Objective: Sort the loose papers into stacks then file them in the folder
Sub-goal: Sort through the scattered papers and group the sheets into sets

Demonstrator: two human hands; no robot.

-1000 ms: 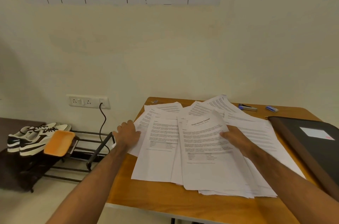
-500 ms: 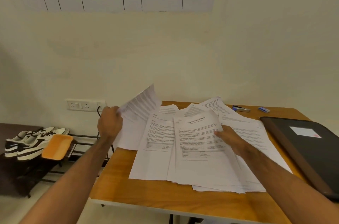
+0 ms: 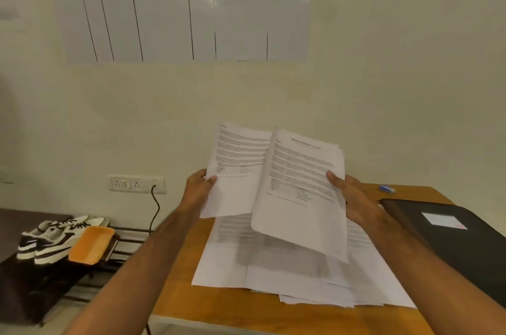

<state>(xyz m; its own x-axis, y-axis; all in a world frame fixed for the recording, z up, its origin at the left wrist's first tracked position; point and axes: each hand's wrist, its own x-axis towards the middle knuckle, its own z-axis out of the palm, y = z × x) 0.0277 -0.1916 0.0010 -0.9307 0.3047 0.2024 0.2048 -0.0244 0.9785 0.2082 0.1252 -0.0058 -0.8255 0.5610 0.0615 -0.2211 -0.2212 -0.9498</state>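
Note:
My left hand (image 3: 197,189) pinches a printed sheet (image 3: 237,170) by its left edge and holds it up above the table. My right hand (image 3: 353,199) grips a second printed sheet (image 3: 301,192), titled at the top, by its right edge; it overlaps the first sheet in the air. Below them several loose papers (image 3: 273,271) lie spread in a messy pile on the wooden table (image 3: 219,307). A closed black folder (image 3: 454,241) with a white label lies at the table's right side.
A small blue object (image 3: 387,189) lies at the table's back right. Left of the table stands a low rack (image 3: 123,241) with white and black shoes (image 3: 52,238) and an orange tray (image 3: 91,244). A wall socket (image 3: 137,184) with a black cable is behind.
Both hands have lifted their sheets off the pile and brought them together in the air. The camera has tilted up.

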